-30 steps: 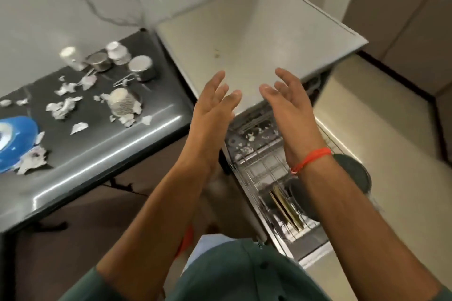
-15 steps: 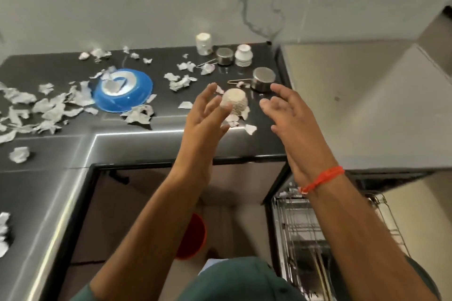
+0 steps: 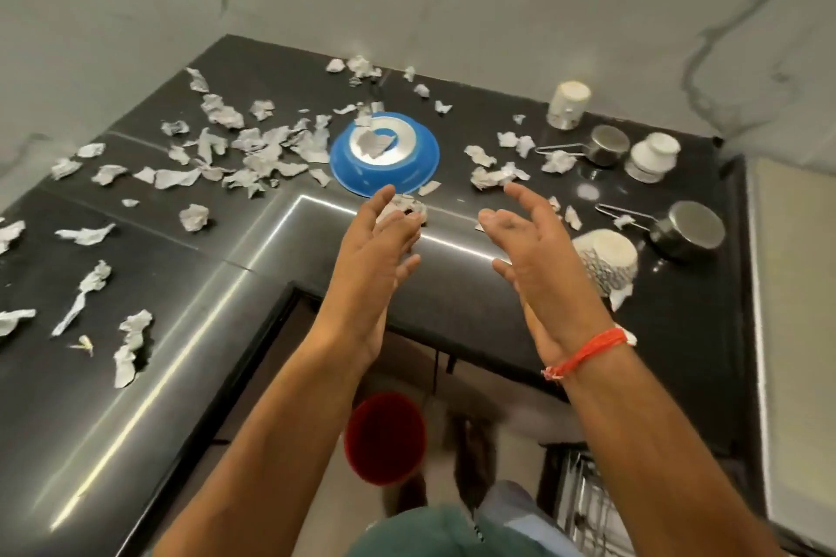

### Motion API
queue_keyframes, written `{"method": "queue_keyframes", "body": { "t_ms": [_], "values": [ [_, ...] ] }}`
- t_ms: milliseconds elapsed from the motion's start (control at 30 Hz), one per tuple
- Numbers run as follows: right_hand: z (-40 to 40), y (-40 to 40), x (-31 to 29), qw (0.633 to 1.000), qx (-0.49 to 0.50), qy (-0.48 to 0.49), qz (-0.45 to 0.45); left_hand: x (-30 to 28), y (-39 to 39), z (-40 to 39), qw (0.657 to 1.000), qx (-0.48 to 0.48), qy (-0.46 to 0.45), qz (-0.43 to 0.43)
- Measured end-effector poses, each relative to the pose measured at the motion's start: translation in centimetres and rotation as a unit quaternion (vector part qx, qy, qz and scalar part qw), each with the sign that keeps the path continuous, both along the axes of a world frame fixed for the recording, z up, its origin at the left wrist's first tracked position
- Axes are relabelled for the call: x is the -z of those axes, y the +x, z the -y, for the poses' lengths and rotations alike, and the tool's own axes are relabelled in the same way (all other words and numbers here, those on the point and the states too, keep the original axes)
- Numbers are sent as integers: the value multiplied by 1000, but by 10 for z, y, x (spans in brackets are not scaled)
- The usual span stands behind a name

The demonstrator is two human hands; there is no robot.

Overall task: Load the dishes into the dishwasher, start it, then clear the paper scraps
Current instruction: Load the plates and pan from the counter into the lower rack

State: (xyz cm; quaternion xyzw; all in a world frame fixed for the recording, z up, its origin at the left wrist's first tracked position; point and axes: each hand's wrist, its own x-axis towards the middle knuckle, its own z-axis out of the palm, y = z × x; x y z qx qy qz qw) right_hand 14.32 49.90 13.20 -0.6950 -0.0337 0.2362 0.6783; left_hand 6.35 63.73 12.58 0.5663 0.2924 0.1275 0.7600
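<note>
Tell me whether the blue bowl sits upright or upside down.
Upside down. The blue bowl rests rim-down on the counter, its pale base ring facing up with a paper scrap on it.

— How many dishes around the blue bowl?
— One blue bowl; right of it, two steel cups, three white cups.
— Paper scraps?
— Dozens, mostly left.

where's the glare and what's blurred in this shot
Head view: bright streaks of glare run along the black counter edges; the red bucket and floor below are smeared by blur; wide-angle distortion bends the counter lines; both open hands and the blue bowl read fairly sharp.
</note>
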Motion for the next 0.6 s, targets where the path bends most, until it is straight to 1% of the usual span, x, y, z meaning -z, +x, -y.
{"method": "queue_keyframes", "body": {
  "t_ms": [100,200,300,433,467,600],
  "values": [
    [-29,31,9,998,-43,6,-36,6,23,-20,999,-35,-2,-24],
    [-59,67,16,994,-97,-2,-59,15,53,-39,996,-47,12,-76],
    [-89,107,31,987,-147,-45,-44,34,88,-68,991,-50,26,-125],
    [-120,160,58,971,-198,-136,-6,62,125,-104,979,-73,28,-188],
    [-127,173,64,964,-214,-161,8,69,133,-112,975,-74,39,-203],
    [-151,216,83,934,-262,-238,53,85,152,-130,955,-58,134,-257]
  ]
}}
